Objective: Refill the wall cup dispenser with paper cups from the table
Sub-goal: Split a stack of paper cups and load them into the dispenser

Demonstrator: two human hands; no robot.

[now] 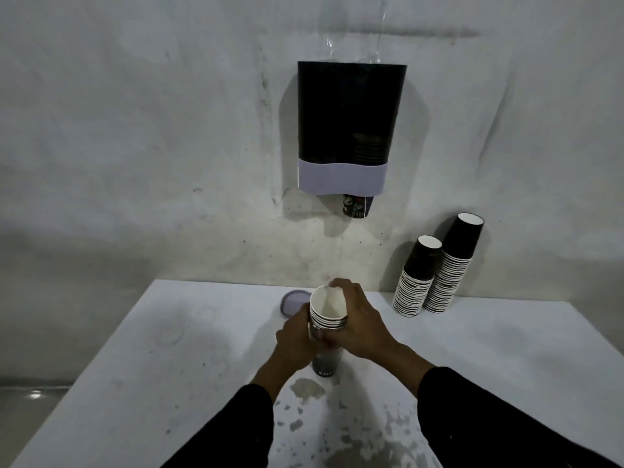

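A short stack of dark paper cups (pixel 327 324) with white insides stands upright above the middle of the white table (pixel 169 366). My left hand (pixel 297 336) grips the stack from the left. My right hand (pixel 354 322) wraps round it from the right, with fingers over the top rim. On the wall above hangs the dark cup dispenser (pixel 347 123) with a pale band at its bottom. One cup (pixel 358 206) pokes out of its underside. Two taller stacks of cups (pixel 435 268) lean against the wall at the table's back right.
A round pale lid (pixel 293 300) lies flat on the table just behind my left hand. The near part of the table top is chipped and stained. The table's left edge drops to a grey floor (pixel 33 410).
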